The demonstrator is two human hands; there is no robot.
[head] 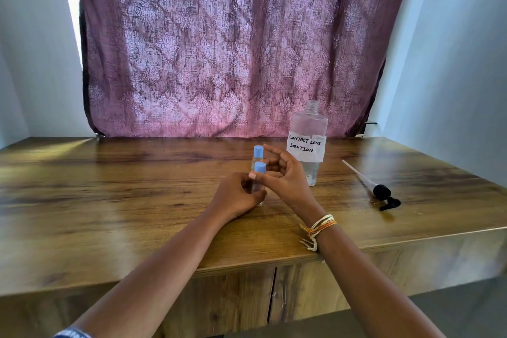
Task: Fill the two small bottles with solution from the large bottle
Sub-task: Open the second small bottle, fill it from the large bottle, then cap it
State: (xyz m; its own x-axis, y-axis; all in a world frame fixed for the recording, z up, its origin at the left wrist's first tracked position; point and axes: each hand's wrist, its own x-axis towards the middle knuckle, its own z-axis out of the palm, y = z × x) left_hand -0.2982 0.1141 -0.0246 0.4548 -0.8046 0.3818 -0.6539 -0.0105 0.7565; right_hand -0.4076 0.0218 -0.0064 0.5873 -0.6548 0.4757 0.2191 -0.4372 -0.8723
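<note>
Near small bottle (259,186): upright on the wooden table (109,200), blue cap (260,167) on. Your left hand (236,197) wraps its fingers round the clear body low down. Your right hand (282,175) comes in from the right; its thumb tip touches the bottle just under the cap, the other fingers loosely curled and apart, not closed on anything you can confirm. Second small bottle (257,158): just behind the first, upright, blue flip cap on, partly hidden by the near cap and your right fingers. Large bottle (308,143): behind and right of your right hand, neck uncapped, paper label reading "CONTACT LENS SOLUTION", clear liquid in the lower part. Black pump head (384,195) with its dip tube lies flat, well right of the large bottle. Patterned purple curtain (233,44) hangs behind the table.
</note>
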